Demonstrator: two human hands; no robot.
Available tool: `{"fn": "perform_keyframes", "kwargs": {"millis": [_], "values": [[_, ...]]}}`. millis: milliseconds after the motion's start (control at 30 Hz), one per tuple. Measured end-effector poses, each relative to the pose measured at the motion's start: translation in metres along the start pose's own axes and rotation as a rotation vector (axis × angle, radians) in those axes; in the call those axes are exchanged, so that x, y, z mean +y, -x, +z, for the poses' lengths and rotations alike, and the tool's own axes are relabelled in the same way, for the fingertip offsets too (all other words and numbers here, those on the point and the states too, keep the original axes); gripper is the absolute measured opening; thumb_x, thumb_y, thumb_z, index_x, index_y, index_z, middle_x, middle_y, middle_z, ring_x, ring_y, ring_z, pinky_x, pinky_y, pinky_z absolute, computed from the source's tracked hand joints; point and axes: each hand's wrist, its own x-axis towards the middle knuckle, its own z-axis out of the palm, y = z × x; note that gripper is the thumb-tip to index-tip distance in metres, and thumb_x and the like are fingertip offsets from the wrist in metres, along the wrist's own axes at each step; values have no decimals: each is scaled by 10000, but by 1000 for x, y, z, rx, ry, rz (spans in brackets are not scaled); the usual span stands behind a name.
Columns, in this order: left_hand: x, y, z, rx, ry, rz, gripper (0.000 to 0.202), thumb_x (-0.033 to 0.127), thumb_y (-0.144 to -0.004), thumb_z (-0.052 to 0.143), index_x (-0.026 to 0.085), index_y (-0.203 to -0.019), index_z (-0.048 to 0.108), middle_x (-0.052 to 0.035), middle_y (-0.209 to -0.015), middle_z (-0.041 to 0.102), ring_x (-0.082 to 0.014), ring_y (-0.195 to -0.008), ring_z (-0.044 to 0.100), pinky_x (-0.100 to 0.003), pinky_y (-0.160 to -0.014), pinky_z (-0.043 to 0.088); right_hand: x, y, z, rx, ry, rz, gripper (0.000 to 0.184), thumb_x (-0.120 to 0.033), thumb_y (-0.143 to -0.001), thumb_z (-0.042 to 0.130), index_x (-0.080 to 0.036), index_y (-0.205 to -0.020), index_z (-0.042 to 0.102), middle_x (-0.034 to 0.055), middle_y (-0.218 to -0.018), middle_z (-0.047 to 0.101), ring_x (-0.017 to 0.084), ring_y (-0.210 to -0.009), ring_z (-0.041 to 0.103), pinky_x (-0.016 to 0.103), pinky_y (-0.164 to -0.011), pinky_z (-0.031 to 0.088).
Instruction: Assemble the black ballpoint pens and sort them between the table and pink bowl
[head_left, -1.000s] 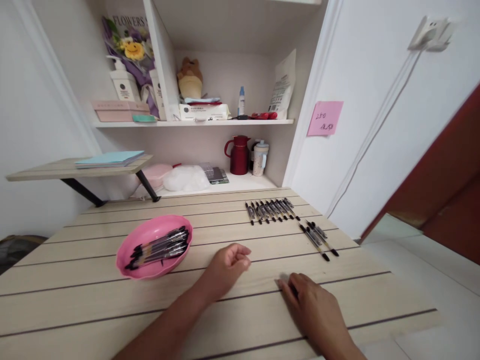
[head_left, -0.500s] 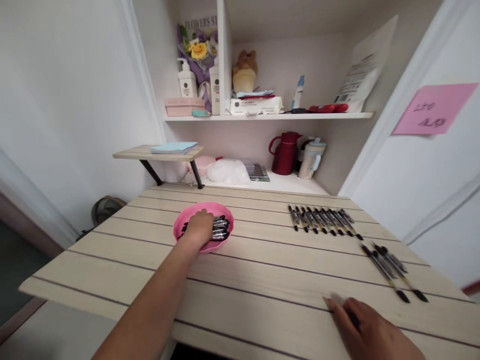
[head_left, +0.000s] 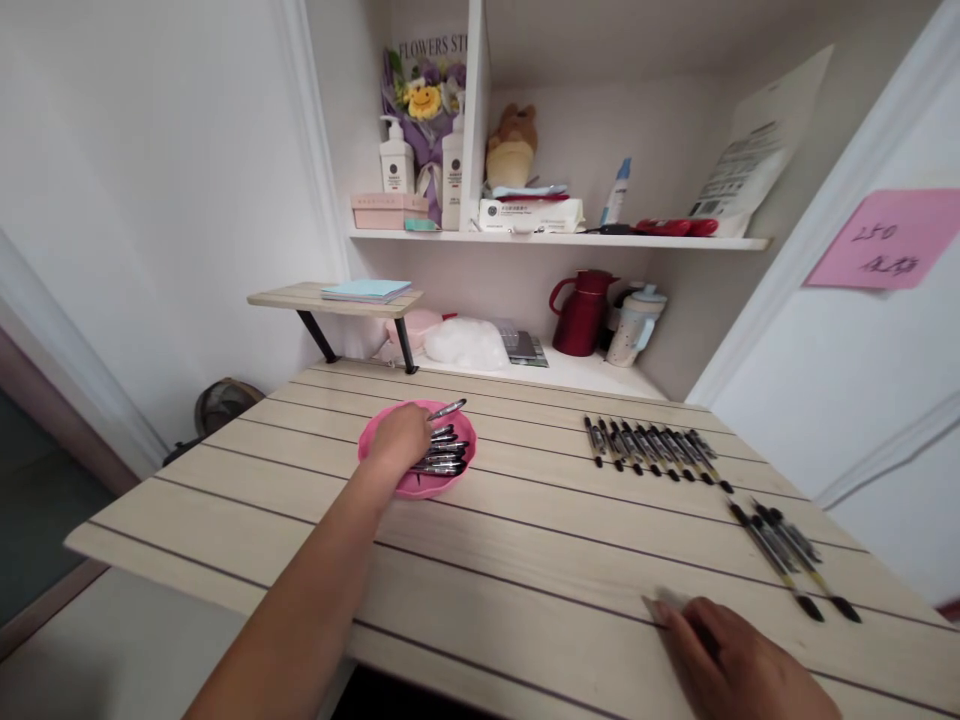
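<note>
My left hand (head_left: 401, 437) reaches into a pink scalloped bowl (head_left: 420, 490). Its fingers are closed on a pen (head_left: 448, 409) with a dark tip that sticks out to the right above the bowl. Below it in the bowl lie several more black and clear pens (head_left: 444, 462). My right hand (head_left: 724, 645) rests low on the right side of the table, fingers curled and thumb held apart, with nothing visible in it. A row of pens (head_left: 652, 448) lies side by side beyond that hand. Nearer the right edge is a smaller group of pens (head_left: 791, 550).
A small raised stand (head_left: 281, 297) with light blue paper (head_left: 367, 289) is at the back left. Behind the table are a white plastic bag (head_left: 466, 345), a red jug (head_left: 581, 312) and a pale tumbler (head_left: 634, 325). A pink note (head_left: 885, 240) is on the right wall.
My left hand has lifted slightly and now has a pen raised above the others in the bowl. The right hand stays in about the same place. The view has shifted a little.
</note>
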Motion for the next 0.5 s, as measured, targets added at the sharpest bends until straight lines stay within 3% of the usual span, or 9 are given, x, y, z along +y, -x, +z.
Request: {"fn": "perform_keyframes", "kwargs": {"millis": [100, 200, 267, 333, 433, 500], "values": [[38, 18, 12, -69, 220, 60, 293, 302, -822, 352, 169, -917, 596, -36, -739, 589, -95, -552, 477, -216, -537, 333, -18, -15, -12, -39, -286, -60, 370, -548, -769, 400, -239, -610, 526, 20, -608, 609, 190, -608, 575, 276, -557, 395], [81, 40, 43, -575, 1014, 23, 293, 338, -785, 425, 171, -998, 536, 33, -594, 466, -31, -380, 271, -182, -412, 211, -52, -41, -21, -100, -825, -33, 396, -563, -763, 423, -202, -767, 585, 46, -710, 641, 184, -691, 591, 272, -602, 439], [102, 51, 70, -774, 1287, -96, 275, 369, -752, 481, 168, -934, 525, 52, -566, 425, -10, -360, 220, -165, -396, 142, -78, -61, -20, -149, -1249, 26, 442, -569, -756, 435, -187, -935, 571, 58, -800, 654, 177, -732, 603, 286, -635, 471], [113, 57, 95, -770, 1396, -243, 249, 399, -745, 490, 182, -868, 494, 65, -535, 403, -4, -342, 205, -158, -389, 98, -97, -78, -11, -290, -1468, 51, 438, -557, -741, 469, -157, -888, 566, 45, -681, 633, 146, -562, 576, 286, -550, 479], [116, 60, 122, -699, 1421, -355, 244, 418, -739, 504, 218, -858, 432, 88, -502, 376, -2, -317, 186, -151, -387, 65, -108, -93, 10, -254, -1570, 171, 316, -443, -676, 599, -170, -818, 528, -8, -588, 599, 94, -364, 472, 216, -330, 373], [114, 60, 131, -697, 1420, -373, 271, 433, -731, 518, 233, -876, 407, 95, -499, 381, 0, -309, 180, -147, -387, 63, -108, -95, 20, -217, -1588, 223, 282, -383, -658, 622, -180, -817, 509, -23, -585, 599, 81, -307, 432, 195, -265, 304]]}}
